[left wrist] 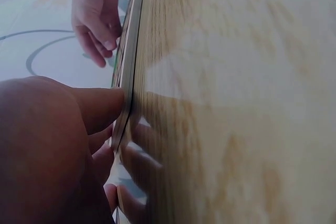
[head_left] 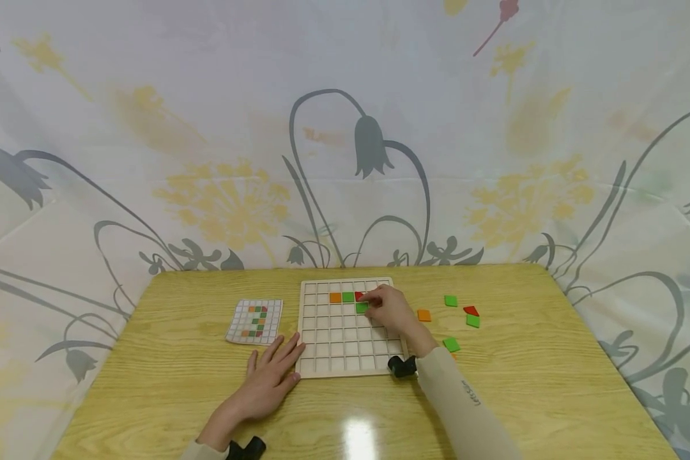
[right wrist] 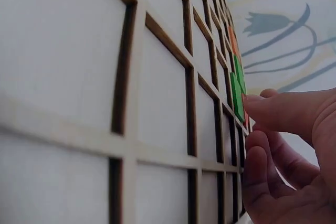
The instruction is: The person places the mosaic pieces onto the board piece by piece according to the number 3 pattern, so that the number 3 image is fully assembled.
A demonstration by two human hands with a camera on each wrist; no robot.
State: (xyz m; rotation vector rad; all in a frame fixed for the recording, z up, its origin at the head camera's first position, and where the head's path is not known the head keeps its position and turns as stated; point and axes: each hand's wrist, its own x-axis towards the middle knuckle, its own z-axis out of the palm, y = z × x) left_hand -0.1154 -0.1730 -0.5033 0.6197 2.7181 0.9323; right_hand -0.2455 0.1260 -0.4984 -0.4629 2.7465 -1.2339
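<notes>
A pale wooden grid board (head_left: 345,358) lies on the table, with an orange tile (head_left: 336,298) and a green tile (head_left: 347,297) side by side in an upper row. Another green tile (head_left: 361,308) sits one row lower. My right hand (head_left: 392,311) pinches a red tile (head_left: 359,296) at the cell right of the upper green one; its fingers partly cover that tile. In the right wrist view, the thumb (right wrist: 273,108) meets the red piece. My left hand (head_left: 267,384) lies with fingers spread, fingertips touching the board's left edge.
Left of the board lies a pattern card (head_left: 255,321) printed with coloured squares. Loose tiles are scattered on the right: an orange one (head_left: 424,315), several green ones (head_left: 451,300) and a red one (head_left: 471,311). A floral cloth (head_left: 345,211) hangs behind the table.
</notes>
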